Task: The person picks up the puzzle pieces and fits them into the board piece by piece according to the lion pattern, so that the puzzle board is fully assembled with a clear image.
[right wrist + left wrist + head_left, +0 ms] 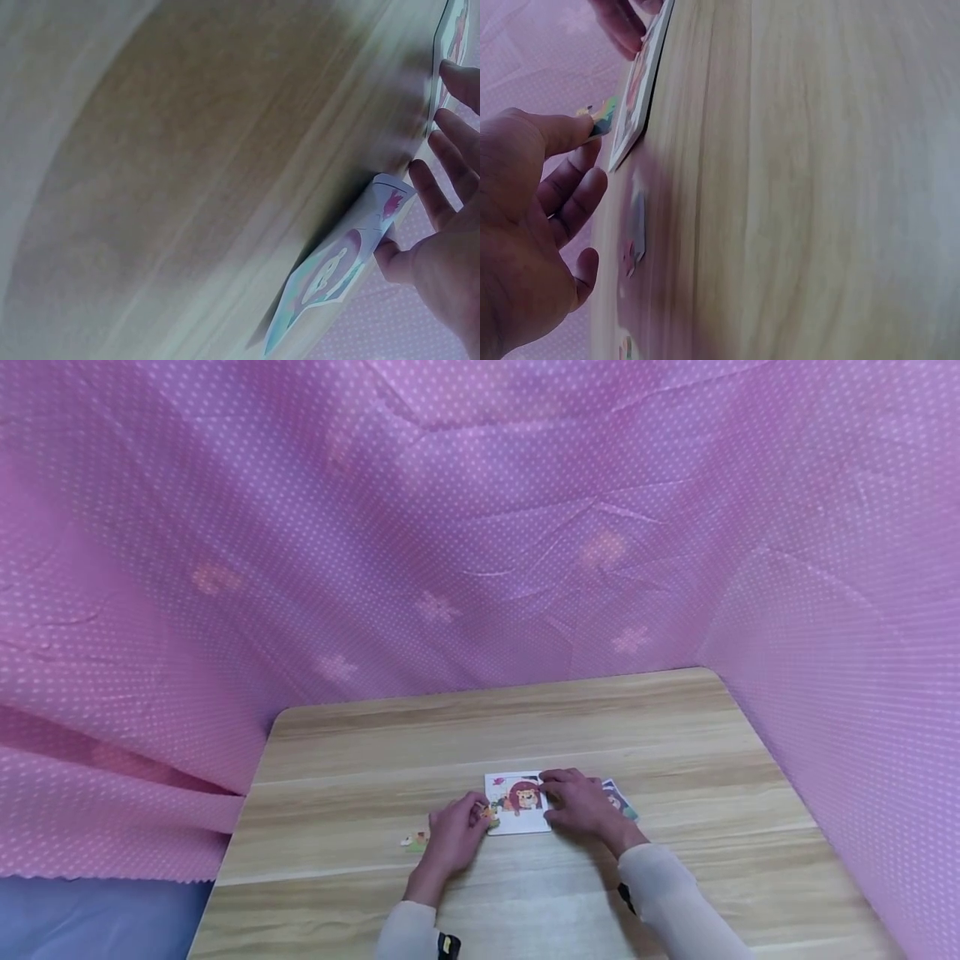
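A white-framed jigsaw board [531, 827] lies on the table, its upper part filled with pieces showing a lion [524, 795]; a white strip shows along its lower part. My left hand [455, 833] is at the board's left edge. Its thumb and a finger pinch a green and yellow puzzle piece [604, 118], while the other fingers are loosely bent. Across the board, my right hand [582, 806] touches the right edge with its fingertips [451, 69]. In the right wrist view, that hand's little finger is close to a picture card [330, 270].
Loose puzzle pieces [636, 234] lie left of the board, partly behind the left hand in the head view. The card lies right of the board, partly hidden by the right hand. A pink dotted curtain [480, 543] surrounds the wooden table [337, 752] at back and sides.
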`<state>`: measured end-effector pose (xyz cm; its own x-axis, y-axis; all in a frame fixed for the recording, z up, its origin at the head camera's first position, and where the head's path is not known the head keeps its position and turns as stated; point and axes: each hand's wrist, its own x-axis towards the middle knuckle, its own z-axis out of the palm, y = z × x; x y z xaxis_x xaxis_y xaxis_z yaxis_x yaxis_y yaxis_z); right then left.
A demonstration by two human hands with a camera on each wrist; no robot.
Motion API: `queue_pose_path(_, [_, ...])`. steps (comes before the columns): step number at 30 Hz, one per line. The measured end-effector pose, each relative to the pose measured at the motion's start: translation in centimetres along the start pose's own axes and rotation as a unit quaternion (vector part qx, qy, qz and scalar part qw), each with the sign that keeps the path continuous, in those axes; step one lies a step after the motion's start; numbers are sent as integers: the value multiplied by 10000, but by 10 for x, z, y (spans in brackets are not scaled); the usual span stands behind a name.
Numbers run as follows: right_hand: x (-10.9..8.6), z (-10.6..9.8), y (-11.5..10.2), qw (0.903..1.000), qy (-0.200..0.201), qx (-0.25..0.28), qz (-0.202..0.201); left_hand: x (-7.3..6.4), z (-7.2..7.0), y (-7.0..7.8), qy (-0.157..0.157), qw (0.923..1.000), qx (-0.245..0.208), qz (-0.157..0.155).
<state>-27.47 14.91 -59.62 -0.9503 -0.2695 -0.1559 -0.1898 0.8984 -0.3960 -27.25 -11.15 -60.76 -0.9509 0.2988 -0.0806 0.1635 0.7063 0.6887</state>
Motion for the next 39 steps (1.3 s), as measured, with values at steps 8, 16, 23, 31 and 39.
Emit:
queue_pose_path(8, [0,-2,2,10000,-39,32,46,8,10,3,-24,9999,85,94])
queue_pose_path(16, [1,-2,4,10000,-63,28,13,14,16,5,-178,9992,335,162])
queue_pose_path(23, [4,-1,7,10000,-75,-36,-7,18,17,5,-216,9984,489,166])
queue_pose_path(31, [3,-3,6,10000,-61,-2,-25,18,16,7,-293,9965,778,133])
queue_pose_path(39, [3,-2,8,10000,-50,4,-30,17,16,9,-445,9937,1018,160])
